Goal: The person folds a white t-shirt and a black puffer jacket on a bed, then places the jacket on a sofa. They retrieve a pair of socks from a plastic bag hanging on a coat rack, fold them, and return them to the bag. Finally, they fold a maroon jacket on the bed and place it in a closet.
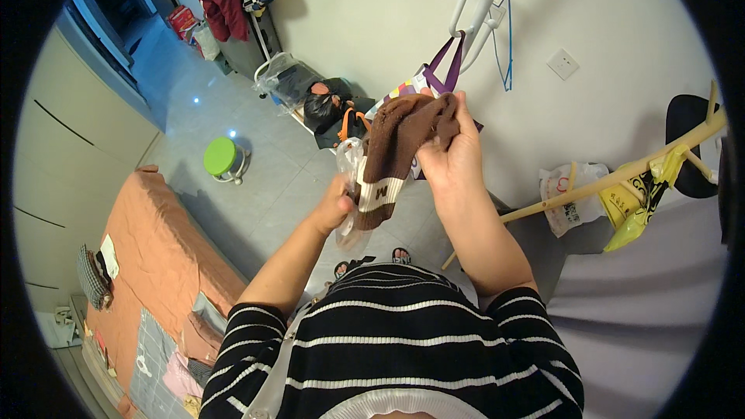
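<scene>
A brown sock point(392, 143) with a cream band and a dark letter hangs between my two hands, in front of my chest. My right hand point(454, 151) is closed around its upper, bent end, thumb and fingers pressing the fabric. Beside the sock's cuff, my left hand point(334, 206) grips a crumpled clear plastic bag point(349, 157). The bag lies along the sock's left side; whether those fingers also pinch the cuff is hidden.
A white stand point(473, 12) carries a patterned bag with purple handles point(446, 66). Ahead are black bags point(326, 105) and a green stool point(221, 157). An orange-covered bed point(163, 240) is at left. Plastic bags point(574, 194) hang from a wooden rack point(621, 174) at right.
</scene>
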Tool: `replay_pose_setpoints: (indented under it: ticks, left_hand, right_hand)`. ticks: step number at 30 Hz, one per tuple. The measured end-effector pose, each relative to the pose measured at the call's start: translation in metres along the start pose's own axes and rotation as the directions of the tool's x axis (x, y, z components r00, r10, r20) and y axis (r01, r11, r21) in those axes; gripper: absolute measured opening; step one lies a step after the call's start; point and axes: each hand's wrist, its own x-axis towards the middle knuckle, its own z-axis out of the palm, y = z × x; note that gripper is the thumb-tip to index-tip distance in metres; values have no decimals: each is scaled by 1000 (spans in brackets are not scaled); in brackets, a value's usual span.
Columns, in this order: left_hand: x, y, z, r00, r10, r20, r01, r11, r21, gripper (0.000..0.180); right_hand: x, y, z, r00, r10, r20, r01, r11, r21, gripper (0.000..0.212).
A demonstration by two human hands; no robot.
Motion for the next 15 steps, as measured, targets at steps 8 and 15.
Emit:
replay_pose_setpoints:
  ticks: [8, 15]
  left_hand:
    - [7, 17, 34, 961, -199, -192, 183, 978, -98, 39]
    - [6, 64, 1, 828, -453, -330, 235, 816, -528, 40]
  right_hand:
    - [42, 1, -41, 960, -151, -235, 112, 979, -171, 14]
    - [63, -56, -151, 995, 101, -8, 3, -108, -994, 34]
